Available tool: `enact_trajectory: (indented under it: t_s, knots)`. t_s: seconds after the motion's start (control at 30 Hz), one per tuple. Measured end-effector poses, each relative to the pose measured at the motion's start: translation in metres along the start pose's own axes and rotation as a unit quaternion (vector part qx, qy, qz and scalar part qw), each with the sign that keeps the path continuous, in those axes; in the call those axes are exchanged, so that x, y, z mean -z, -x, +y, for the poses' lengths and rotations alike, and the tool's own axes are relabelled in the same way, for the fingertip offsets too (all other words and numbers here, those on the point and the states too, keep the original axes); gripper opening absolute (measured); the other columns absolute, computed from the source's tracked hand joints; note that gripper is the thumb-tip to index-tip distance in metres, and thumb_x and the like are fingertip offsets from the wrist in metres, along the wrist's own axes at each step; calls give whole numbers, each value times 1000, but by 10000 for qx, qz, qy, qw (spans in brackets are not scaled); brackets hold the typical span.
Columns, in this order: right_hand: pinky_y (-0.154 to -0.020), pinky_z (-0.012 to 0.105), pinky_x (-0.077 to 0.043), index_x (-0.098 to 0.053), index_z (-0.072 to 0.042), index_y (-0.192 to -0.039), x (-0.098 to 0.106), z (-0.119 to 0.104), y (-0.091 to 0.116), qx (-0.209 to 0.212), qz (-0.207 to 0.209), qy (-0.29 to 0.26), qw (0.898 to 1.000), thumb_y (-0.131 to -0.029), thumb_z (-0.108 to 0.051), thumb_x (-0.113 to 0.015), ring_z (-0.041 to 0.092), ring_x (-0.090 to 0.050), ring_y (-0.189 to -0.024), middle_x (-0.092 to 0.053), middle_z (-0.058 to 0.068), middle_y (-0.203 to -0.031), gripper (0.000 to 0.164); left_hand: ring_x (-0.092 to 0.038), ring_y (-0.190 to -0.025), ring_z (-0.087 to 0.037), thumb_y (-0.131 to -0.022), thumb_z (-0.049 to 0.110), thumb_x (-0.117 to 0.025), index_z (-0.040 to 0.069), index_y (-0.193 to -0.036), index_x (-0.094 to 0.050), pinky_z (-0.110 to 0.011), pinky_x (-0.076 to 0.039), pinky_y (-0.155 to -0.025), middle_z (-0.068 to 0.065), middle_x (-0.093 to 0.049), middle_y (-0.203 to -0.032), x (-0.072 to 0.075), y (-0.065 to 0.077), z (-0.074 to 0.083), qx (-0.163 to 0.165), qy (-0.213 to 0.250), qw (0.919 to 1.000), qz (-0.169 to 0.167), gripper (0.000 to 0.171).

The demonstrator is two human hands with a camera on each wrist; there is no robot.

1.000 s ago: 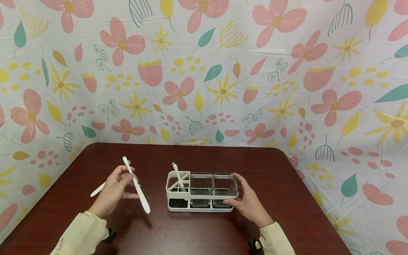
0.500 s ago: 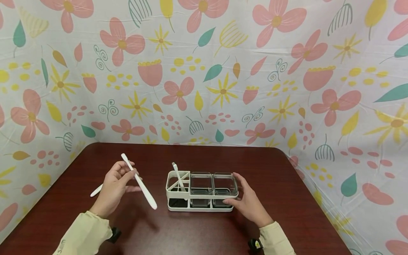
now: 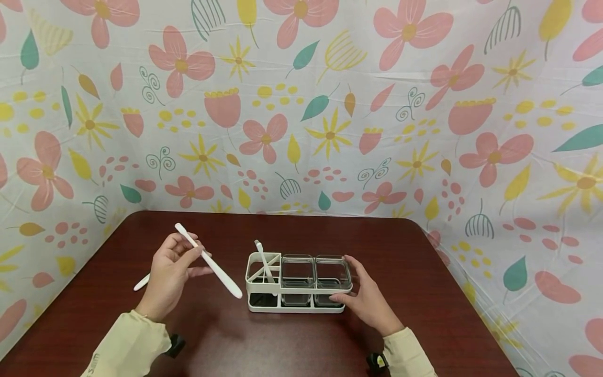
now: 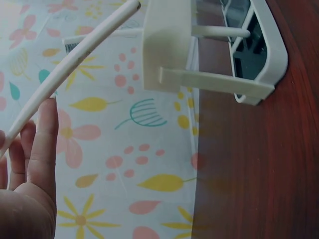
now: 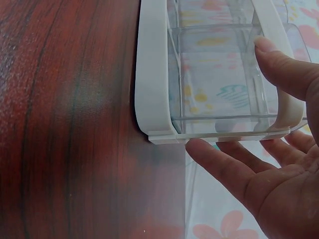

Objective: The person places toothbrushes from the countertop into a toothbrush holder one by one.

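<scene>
My left hand [image 3: 167, 272] pinches a white toothbrush [image 3: 220, 275] between thumb and fingers, above the table. The brush slants, its handle end pointing down and right toward the holder; its bristles are not clearly visible. An off-white toothbrush holder [image 3: 301, 291] stands at mid-table, with two clear cups [image 3: 298, 271] in its right part. Inside the divided left section leans another white toothbrush [image 3: 265, 261], head up. At the holder's right end is my right hand [image 3: 371, 302], gripping it with the thumb in front; in the right wrist view, fingers [image 5: 219, 164] lie along its end.
On the dark red-brown table [image 3: 301, 345], a white handle [image 3: 141, 282] lies left of my left hand, its other part hidden behind the wrist. A flower-printed curtain [image 3: 301, 131] hangs behind the table and along its sides.
My left hand has risen slightly and moved the toothbrush right, so its handle end is closer to the holder. My right hand and the holder have stayed in place.
</scene>
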State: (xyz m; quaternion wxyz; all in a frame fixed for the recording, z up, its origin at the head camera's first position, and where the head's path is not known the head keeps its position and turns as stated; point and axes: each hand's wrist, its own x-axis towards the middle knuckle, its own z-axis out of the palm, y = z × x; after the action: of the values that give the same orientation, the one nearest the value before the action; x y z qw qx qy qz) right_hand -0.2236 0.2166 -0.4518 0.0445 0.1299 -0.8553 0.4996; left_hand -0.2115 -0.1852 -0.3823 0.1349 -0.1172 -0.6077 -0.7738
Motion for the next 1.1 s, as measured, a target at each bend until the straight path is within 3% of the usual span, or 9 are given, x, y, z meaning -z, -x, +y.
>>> enact_trajectory:
  t_s: [0.5,0.7,0.93,1.1]
  knots:
    - [-83,35,-54,-31,-15,-151,0,2,1,-23,-17,-101,9999,-76,-13,-86,35,-55,-121,-39,13,-151,93,-66,-85,-21,-95,-7,-59,-10,-111,-48,-47,-57,-67,-12,-59,-96,-25,-4,6,-641,585,9962,-24,19]
    - [-85,39,-54,-30,-14,-152,0,2,1,-5,-23,-124,9999,-77,-14,-86,36,-54,-123,-38,13,-152,93,-66,-84,-18,-94,-10,-58,-6,-108,-52,-45,-58,-67,-11,-61,-94,-35,-5,5,-786,766,9939,-71,16]
    - [-85,41,-54,-31,-15,-151,0,2,1,-18,-4,-80,10000,-77,-14,-86,38,-54,-122,-39,13,-151,93,-66,-81,-18,-91,-16,-57,-9,-106,-52,-45,-58,-65,-8,-63,-91,-47,-7,2,-893,594,9942,4,17]
    - [-84,38,-54,-30,-15,-152,0,2,1,-13,-23,-89,10000,-77,-13,-86,37,-54,-123,-39,13,-151,93,-66,-81,-17,-93,-10,-61,-11,-107,-50,-45,-58,-66,-11,-62,-91,-51,-8,0,-879,374,9954,18,18]
